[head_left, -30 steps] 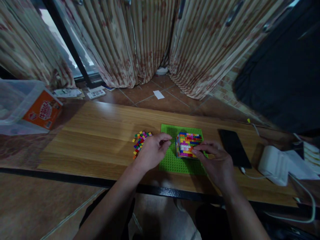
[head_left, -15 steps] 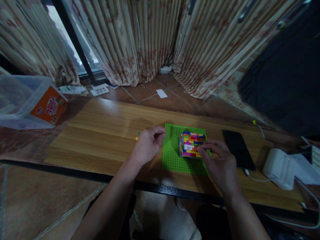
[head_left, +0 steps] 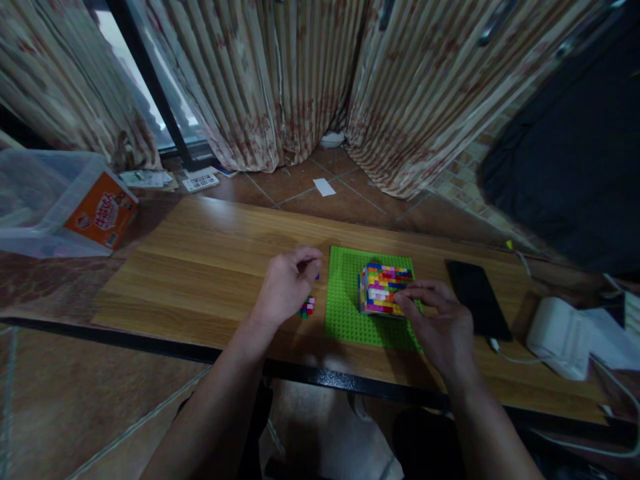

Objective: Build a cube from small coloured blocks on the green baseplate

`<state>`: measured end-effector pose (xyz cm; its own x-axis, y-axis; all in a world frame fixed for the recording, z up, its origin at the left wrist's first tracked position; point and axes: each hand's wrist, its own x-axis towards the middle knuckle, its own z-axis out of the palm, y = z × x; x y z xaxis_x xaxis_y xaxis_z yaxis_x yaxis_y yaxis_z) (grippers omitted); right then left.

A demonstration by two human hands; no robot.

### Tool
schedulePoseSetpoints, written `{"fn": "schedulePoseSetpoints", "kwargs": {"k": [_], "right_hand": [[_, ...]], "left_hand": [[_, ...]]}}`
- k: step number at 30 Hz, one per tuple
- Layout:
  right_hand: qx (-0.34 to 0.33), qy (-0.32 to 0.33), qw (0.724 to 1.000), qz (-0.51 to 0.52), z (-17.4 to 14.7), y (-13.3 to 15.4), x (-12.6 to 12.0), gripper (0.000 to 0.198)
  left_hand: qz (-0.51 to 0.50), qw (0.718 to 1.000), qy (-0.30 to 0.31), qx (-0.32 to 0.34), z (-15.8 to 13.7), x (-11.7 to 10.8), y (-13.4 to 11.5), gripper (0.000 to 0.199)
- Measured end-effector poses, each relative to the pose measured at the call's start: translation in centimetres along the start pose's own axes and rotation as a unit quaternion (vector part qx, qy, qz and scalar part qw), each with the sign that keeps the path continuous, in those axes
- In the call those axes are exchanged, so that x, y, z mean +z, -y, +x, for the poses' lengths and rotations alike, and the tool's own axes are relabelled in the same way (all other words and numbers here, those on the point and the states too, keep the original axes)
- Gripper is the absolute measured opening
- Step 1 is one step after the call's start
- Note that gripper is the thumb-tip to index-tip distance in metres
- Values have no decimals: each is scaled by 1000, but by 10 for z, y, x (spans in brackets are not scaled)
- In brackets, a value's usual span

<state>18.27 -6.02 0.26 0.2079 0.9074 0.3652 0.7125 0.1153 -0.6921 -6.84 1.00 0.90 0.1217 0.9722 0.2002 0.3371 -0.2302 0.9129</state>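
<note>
A multicoloured block built of toy bricks [head_left: 380, 290] stands on a green studded baseplate [head_left: 343, 320]. My right hand [head_left: 443, 323] is closed at the block's right side, thumb and forefinger against it, hiding that end. Left of the baseplate, my left hand [head_left: 287, 283] hovers over the table with fingers curled and the thumb near the fingertips. Whatever sits in that pinch is too small to make out. Several loose toy bricks [head_left: 309, 307], pink, red and green among them, lie just below the left hand. A tiny blue-purple brick [head_left: 317, 277] shows beside its thumb.
The wooden table [head_left: 200, 267] has a black front edge. A black phone-like slab [head_left: 477, 299] and a white device with cables [head_left: 557, 337] are on the right. A clear plastic bin [head_left: 55, 200] with an orange label stands at the left. Curtains [head_left: 300, 80] hang behind.
My left hand has shifted a little left, away from the baseplate, and loose bricks below it now show. My right hand and the block have stayed in place.
</note>
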Motion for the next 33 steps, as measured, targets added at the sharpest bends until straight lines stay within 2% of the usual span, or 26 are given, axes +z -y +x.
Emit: {"fn": "schedulePoseSetpoints", "kwargs": {"k": [8,10,13,15,18,21,24,28,33], "right_hand": [[-13,-1,1000,-2,-1,-1,3,20],[-23,-27,999,-7,-2,2,1,20],[-56,-105,993,-19,-4,11,-1,16],[-84,-126,988,-23,-7,21,1,12],[-131,-73,989,1,-15,41,15,7],[-186,40,981,22,-26,59,41,8],[-215,89,972,16,-34,72,70,11],[-219,93,971,-20,-37,78,100,15],[-203,101,972,-58,-36,77,119,16]], "left_hand": [[-8,1000,-13,-2,1,-5,0,18],[-18,999,-28,-13,2,-9,1,17],[-31,997,-59,-31,4,-18,4,18],[-39,995,-84,-33,5,-23,7,19],[-39,994,-100,-36,6,-28,11,18],[-30,993,-102,-45,6,-29,12,18],[-19,993,-106,-41,6,-30,13,18],[-1,994,-104,-34,4,-34,15,18],[40,995,-79,-46,1,-43,15,19]]}}
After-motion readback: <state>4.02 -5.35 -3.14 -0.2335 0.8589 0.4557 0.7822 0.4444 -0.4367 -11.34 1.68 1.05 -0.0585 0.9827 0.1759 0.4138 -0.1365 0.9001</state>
